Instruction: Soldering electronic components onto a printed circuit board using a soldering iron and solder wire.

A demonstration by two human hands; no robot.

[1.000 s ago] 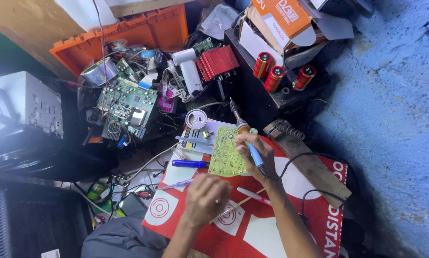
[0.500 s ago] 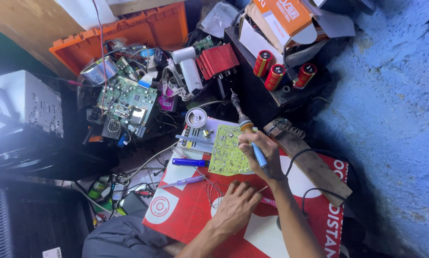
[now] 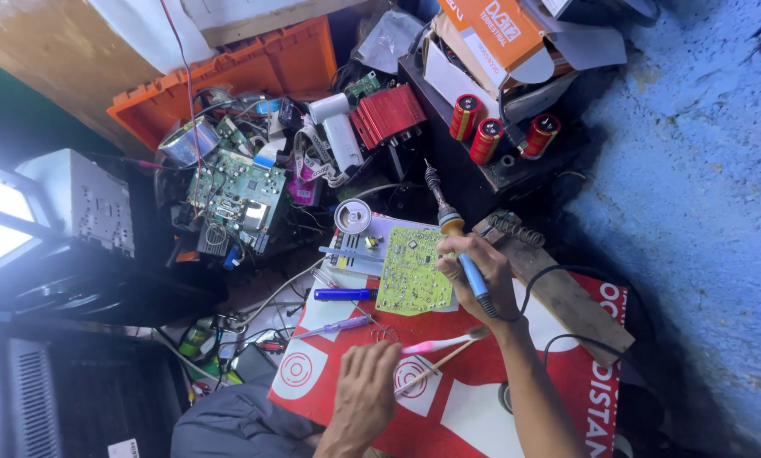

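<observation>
Reaching across the red printed sheet (image 3: 482,399) with left hand (image 3: 368,390), fingers spread and flat, palm down, nothing gripped; fingertips just beside a thin wooden stick (image 3: 431,369) and a pink toothbrush (image 3: 440,343). Farther left on the sheet, a clear-handled small screwdriver (image 3: 334,326) and a blue marker (image 3: 342,294), both untouched. Center: yellow-green circuit board (image 3: 413,271) lying flat, partly on the sheet, partly over a grey panel (image 3: 368,246), round solder tin (image 3: 352,216) just above. Right hand (image 3: 482,271) closed around blue-handled soldering iron (image 3: 448,229), thumb side resting on the board's right edge, tip pointing up and away from the board. Wooden plank (image 3: 567,297) with coil stand to the right. Judging good practice: keep hot tip clear of the cord (image 3: 567,271) and fingers, pin board steady with heel of right hand, pick tool with left by feel near the brush, avoid dragging sleeve across loose parts.
</observation>
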